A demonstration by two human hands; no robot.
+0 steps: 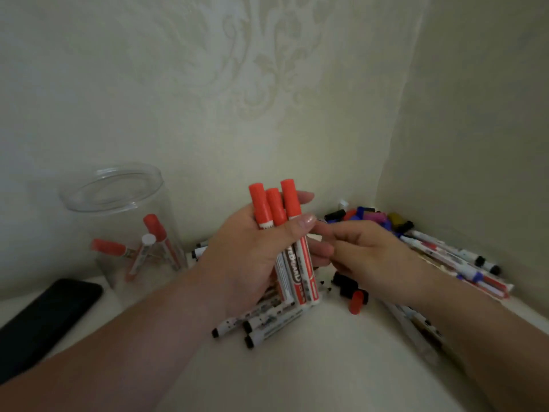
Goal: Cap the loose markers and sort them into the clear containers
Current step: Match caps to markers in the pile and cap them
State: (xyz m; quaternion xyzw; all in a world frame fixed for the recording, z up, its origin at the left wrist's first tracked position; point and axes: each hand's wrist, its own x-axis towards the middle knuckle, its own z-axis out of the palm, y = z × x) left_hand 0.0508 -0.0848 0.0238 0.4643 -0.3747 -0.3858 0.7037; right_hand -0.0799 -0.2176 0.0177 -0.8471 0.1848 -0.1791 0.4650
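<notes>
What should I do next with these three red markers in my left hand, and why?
Probably swing the left hand over to the clear container and drop them in. The three red markers in its grip are all capped, and the container already holds red-capped markers, so they look ready to join that batch.

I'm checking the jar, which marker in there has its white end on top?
The middle marker in the clear jar: its white end points up, while the left marker and right marker show red caps.
</notes>
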